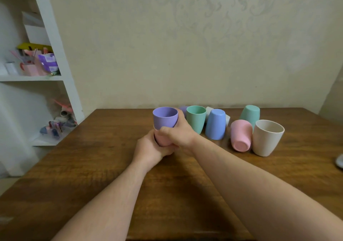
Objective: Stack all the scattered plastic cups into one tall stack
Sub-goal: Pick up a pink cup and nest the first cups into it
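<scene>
wooden table (111, 166) seen from a head camera, two bare forearms reaching forward. landmark for everything below: the purple cup (164, 117), upright and open at the top, near the table's far edge.

left of the purple cup, off the table, white shelves (55, 58) hold small clutter.

directly under the purple cup sits a pink cup (161, 138); the purple one is nested into it, so a stack of two has begun. the left hand (148, 148) is closed around the pink cup's lower part. the right hand (176, 133) is closed across the join, fingers wrapped round the purple cup's far side and thumb over the pink one. both hands are clamped on this stack; whether its base touches the table cannot be told.

right of the purple cup the rest wait loose: another purple one (183, 109) mostly hidden just behind the right hand, an upright green cup (195, 119), a white cup (209, 110) on its side behind, a blue cup (216, 124) upside down, a pink one (240, 135) tipped over, a second green cup (250, 115) upside down, and a cream cup (267, 137) upright, touching the tipped pink one.

judgement: early stage, two cups joined, about seven left, several needing turning upright first.
</scene>
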The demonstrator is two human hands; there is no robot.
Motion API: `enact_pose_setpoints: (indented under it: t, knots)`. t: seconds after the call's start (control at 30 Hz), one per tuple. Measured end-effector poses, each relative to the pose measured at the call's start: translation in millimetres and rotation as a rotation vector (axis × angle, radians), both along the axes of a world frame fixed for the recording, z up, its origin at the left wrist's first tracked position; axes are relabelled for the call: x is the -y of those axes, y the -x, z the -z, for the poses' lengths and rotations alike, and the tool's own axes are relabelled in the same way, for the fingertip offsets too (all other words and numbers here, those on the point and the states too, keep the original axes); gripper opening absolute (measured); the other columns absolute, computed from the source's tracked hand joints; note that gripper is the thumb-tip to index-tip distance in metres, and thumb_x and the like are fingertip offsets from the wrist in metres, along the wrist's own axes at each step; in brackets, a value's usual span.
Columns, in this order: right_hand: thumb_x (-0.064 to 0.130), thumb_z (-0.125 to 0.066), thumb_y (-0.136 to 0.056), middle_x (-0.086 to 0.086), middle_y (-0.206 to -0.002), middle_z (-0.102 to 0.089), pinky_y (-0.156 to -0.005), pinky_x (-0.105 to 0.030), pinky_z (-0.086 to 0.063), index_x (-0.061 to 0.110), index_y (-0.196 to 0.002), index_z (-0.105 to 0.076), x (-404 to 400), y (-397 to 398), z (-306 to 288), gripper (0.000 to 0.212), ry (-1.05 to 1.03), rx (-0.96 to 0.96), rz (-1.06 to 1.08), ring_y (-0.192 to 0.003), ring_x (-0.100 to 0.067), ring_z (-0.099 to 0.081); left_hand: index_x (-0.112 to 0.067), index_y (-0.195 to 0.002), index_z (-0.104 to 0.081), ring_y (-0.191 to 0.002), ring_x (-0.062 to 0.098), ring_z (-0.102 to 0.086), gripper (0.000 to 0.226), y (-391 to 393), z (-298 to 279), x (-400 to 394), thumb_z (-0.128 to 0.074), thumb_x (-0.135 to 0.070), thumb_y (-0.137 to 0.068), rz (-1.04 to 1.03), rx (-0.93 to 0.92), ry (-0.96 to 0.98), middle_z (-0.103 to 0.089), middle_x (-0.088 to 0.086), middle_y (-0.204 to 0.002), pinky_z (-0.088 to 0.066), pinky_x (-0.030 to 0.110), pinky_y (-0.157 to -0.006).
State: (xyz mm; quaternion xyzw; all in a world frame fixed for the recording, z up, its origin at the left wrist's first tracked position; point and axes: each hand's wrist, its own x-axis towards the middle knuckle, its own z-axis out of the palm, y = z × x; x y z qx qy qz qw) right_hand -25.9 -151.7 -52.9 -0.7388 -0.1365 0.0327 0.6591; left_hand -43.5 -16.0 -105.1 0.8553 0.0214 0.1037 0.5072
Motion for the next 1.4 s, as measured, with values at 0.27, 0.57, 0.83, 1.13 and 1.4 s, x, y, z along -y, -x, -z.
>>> enact_pose_setpoints:
  t: [0.27,0.57,0.83,1.13,1.4]
  knots:
    - [0.013,-0.089,-0.08,-0.003,-0.124,-0.069,-0.073,-0.026,-0.062,0.021,-0.141,-0.043,16.5,-0.3,-3.3,0.077,0.116,-0.022,-0.123,-0.095,-0.009,-0.071,-0.038,-0.124,-0.064,-0.096,0.005,-0.069,0.066,4.2,0.1,-1.8,-0.1,-0.04,-0.068,0.0,0.002,0.002,-0.074,-0.016,-0.111,-0.056,0.026,-0.071]
    - [0.033,-0.068,-0.085,-0.011,-0.141,-0.052,-0.106,-0.046,-0.045,0.035,-0.16,-0.035,108.2,-57.3,-76.5,0.082,1.14,0.37,0.19,-0.13,-0.037,-0.044,-0.034,-0.126,-0.059,-0.103,0.017,-0.068,0.074,2.1,-2.3,0.0,-0.1,-0.052,-0.066,-0.059,-0.031,-0.097,-0.069,-0.012,-0.115,-0.058,0.037,-0.086]
    - [0.066,-0.056,-0.087,-0.012,-0.14,-0.061,-0.105,-0.058,-0.03,0.038,-0.159,-0.026,82.6,-87.2,-54.6,0.082,1.659,0.391,0.121,-0.135,-0.04,-0.039,-0.034,-0.126,-0.059,-0.102,0.016,-0.067,0.074,3.9,-2.0,-2.4,-0.101,-0.048,-0.067,-0.057,-0.033,-0.079,-0.069,-0.013,-0.116,-0.055,0.035,-0.082]
    - [0.03,-0.081,-0.08,-0.008,-0.134,-0.052,-0.09,-0.033,-0.048,0.035,-0.165,-0.016,75.0,-32.2,-11.7,0.107,0.788,0.276,0.119,-0.118,-0.029,-0.058,-0.025,-0.134,-0.063,-0.106,0.022,-0.071,0.079,10.0,-7.5,5.1,-0.1,-0.048,-0.068,-0.091,-0.032,-0.117,-0.075,-0.002,-0.126,-0.054,0.035,-0.082]
    - [0.035,-0.094,-0.075,0.014,-0.132,-0.066,-0.098,-0.029,-0.05,0.033,-0.144,-0.048,79.9,6.2,24.5,0.083,0.276,0.012,0.279,-0.126,-0.016,-0.064,-0.025,-0.169,-0.016,-0.124,0.013,-0.051,0.123,12.3,-23.3,5.5,-0.099,-0.017,-0.077,0.02,-0.061,0.101,-0.048,-0.012,-0.141,-0.043,0.032,-0.1]
